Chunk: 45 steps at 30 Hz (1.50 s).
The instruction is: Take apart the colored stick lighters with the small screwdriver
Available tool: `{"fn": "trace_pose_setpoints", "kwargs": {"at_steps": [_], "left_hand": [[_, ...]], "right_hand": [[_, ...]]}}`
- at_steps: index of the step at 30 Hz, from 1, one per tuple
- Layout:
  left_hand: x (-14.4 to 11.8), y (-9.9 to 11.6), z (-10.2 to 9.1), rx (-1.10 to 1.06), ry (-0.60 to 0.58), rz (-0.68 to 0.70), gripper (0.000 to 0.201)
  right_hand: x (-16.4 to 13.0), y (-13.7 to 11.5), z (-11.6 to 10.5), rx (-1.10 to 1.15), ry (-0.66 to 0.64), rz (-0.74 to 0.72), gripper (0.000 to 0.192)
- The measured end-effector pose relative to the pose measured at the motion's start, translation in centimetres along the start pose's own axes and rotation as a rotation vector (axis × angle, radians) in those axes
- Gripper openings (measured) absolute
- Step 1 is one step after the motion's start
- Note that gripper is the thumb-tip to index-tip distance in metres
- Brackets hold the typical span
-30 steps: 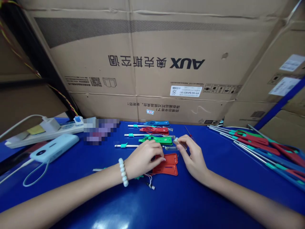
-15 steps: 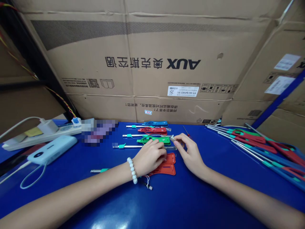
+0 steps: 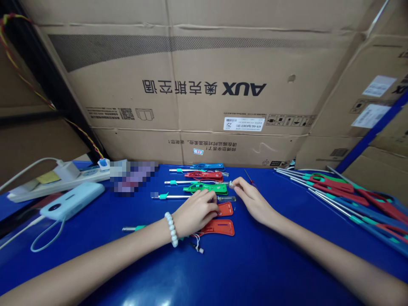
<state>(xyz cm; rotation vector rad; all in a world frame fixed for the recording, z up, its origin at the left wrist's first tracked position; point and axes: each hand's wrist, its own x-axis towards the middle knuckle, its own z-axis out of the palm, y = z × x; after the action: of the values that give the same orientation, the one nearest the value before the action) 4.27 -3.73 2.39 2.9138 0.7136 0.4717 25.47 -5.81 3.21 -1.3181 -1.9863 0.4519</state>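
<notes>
The left hand (image 3: pixel 196 212) lay on the orange shell (image 3: pixel 219 221) near the middle of the blue table (image 3: pixel 255 263), its fingers curled together and pressing on the shell's upper half, with a metal rod (image 3: pixel 130 228) sticking out from under the wrist toward the table's left edge and thin loose wires (image 3: pixel 196 245) trailing just below. The right hand (image 3: pixel 253 202) had its thumb and forefinger pinched on a small pale cap (image 3: pixel 232 184) at the end of the probe (image 3: pixel 194 197) that lay just behind the left hand. To do this well, it seemed best to keep the shell pinned flat under the left hand while the right held the cap squarely on the line of the rod, with the wires kept out from between the shell halves so that nothing got nipped. Counted: three finished probes lay in a row toward the back edge, one blue (image 3: pixel 207 167), one red (image 3: pixel 204 174), one green (image 3: pixel 207 187); a fourth bare probe sat in front of them; one orange shell was in hand. A loose heap of further probes (image 3: pixel 344 193) lay toward the right edge, too tangled to count. Toward the left edge lay one power strip (image 3: pixel 44 183) and one power bank (image 3: pixel 72 199), and a cardboard box (image 3: pixel 204 89) stood along the back.
</notes>
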Motion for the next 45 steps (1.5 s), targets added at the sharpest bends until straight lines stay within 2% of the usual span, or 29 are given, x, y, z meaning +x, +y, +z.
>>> {"fn": "trace_pose_setpoints", "kwargs": {"at_steps": [2, 4, 7, 12, 19, 26, 33, 39, 45], "left_hand": [[-0.2, -0.2, -0.2, -0.015, -0.01, -0.001, 0.012], [-0.4, -0.4, -0.3, -0.034, -0.019, 0.004, 0.013], [-0.6, -0.7, -0.5, -0.058, -0.037, 0.007, 0.015], [-0.5, -1.1, -0.9, -0.079, -0.077, 0.044, 0.017], [-0.3, -1.1, -1.5, -0.071, -0.082, 0.098, 0.021], [0.1, -1.2, -1.8, -0.082, -0.088, 0.114, 0.021], [-0.2, -1.3, -1.9, -0.14, -0.099, 0.094, 0.022], [-0.8, -0.6, -2.5, -0.197, -0.117, 0.086, 0.02], [-0.9, 0.1, -2.4, -0.246, -0.149, 0.103, 0.019]], "right_hand": [[0.3, 0.3, -0.7, -0.113, -0.166, -0.019, 0.008], [0.5, 0.7, -1.2, -0.203, -0.285, -0.043, 0.012], [0.5, 1.2, -1.5, -0.275, -0.348, -0.071, 0.02], [0.2, 1.3, -1.3, -0.376, -0.418, -0.097, 0.017], [-0.1, 1.0, -1.2, -0.479, -0.474, -0.192, 0.011], [-0.2, 0.3, -1.1, -0.501, -0.429, -0.205, 0.009], [0.4, 0.9, -1.9, -0.523, -0.417, -0.199, 0.015], [0.2, 0.7, -1.4, -0.616, -0.446, -0.223, 0.014], [0.1, 0.5, -0.8, -0.684, -0.453, -0.275, 0.016]]}}
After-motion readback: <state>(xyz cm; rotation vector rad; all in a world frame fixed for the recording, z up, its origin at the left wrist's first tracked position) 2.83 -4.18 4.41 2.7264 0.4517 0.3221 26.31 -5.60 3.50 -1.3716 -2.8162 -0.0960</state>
